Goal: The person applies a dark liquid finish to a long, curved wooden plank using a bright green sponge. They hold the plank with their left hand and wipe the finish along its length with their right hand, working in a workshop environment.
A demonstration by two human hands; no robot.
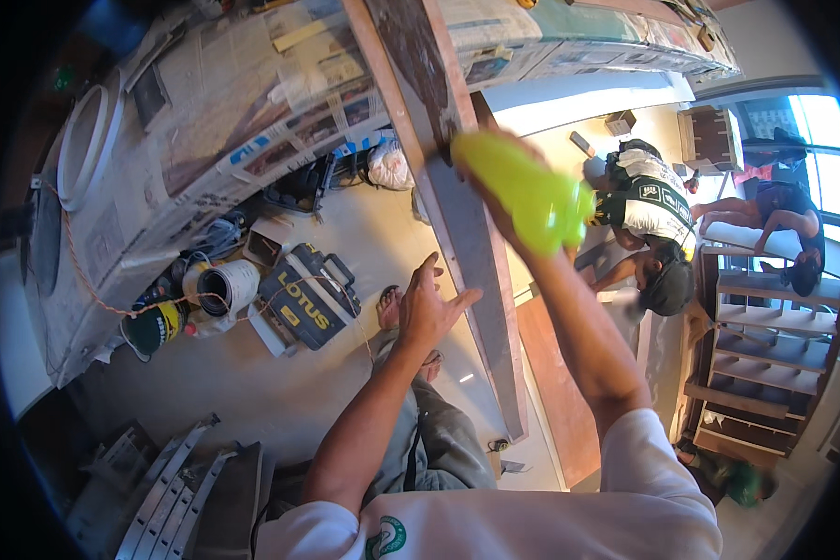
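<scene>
A long narrow wooden board point(481, 280) with a greyish face and reddish-brown edges runs from the far edge down in front of me. Dark, wet-looking patches mark the upper part of its face. My right hand point(509, 210) is over the board's right edge, closed round a glossy lime-green object point(532, 191). Motion smears that object, so its kind is unclear, and it hides most of the fingers. Left of the board, my left hand point(429, 308) is empty, its fingers apart and the thumb reaching to the board's left edge.
A newspaper-covered bench point(252, 140) stretches across the far left. Beneath it are a dark toolbox point(308, 294) and a white bucket point(227, 287). A ladder point(163, 490) lies lower left. People work at right, near a wooden shelf unit point(775, 327). A brown panel point(560, 392) lies right of the board.
</scene>
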